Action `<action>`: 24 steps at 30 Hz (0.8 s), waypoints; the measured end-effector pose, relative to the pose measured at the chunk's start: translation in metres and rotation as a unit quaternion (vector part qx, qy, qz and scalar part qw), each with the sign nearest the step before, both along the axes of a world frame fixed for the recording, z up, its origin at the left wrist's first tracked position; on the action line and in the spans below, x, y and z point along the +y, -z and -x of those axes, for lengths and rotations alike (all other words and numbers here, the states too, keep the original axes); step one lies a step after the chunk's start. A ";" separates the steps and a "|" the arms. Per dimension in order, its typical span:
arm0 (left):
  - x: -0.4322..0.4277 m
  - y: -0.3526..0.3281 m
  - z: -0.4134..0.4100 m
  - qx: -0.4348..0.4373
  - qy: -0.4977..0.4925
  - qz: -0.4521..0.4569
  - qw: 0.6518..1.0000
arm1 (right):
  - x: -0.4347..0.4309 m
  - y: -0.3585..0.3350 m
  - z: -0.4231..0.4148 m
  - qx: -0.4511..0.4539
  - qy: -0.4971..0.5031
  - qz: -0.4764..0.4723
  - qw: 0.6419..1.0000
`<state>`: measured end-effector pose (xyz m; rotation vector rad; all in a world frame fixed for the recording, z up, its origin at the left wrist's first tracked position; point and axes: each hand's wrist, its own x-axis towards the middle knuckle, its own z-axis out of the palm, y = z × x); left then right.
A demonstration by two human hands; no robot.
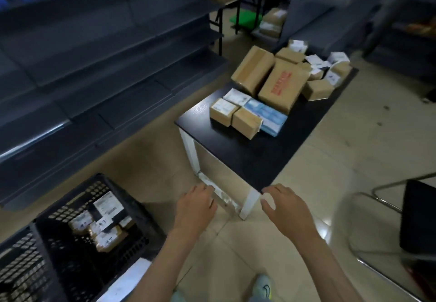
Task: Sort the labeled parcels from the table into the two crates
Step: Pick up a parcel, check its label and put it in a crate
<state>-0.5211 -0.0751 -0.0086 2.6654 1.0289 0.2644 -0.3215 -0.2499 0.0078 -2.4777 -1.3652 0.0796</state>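
Observation:
A black table carries several labeled cardboard parcels: two small boxes and a blue-white packet near its front, larger cartons and small labeled parcels further back. A black perforated crate on the floor at lower left holds several labeled parcels. A second crate sits at its left, contents unclear. My left hand and right hand hover empty, fingers relaxed, below the table's near corner, between crate and table.
Dark shelving lines the left side. A metal-framed chair with a dark seat stands at right. More cartons and a green object lie beyond the table. Tiled floor stretches to the table's right. My shoe shows at the bottom.

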 end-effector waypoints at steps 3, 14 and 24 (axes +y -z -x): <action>-0.019 -0.007 -0.059 0.021 0.015 0.004 1.000 | -0.028 0.001 -0.050 0.004 0.008 -0.004 1.000; -0.020 -0.007 -0.209 0.051 -0.017 0.010 0.999 | -0.032 0.001 -0.203 0.020 0.004 0.012 1.000; 0.049 0.009 -0.336 0.082 -0.104 0.053 0.990 | 0.070 -0.005 -0.320 0.046 -0.076 0.066 0.994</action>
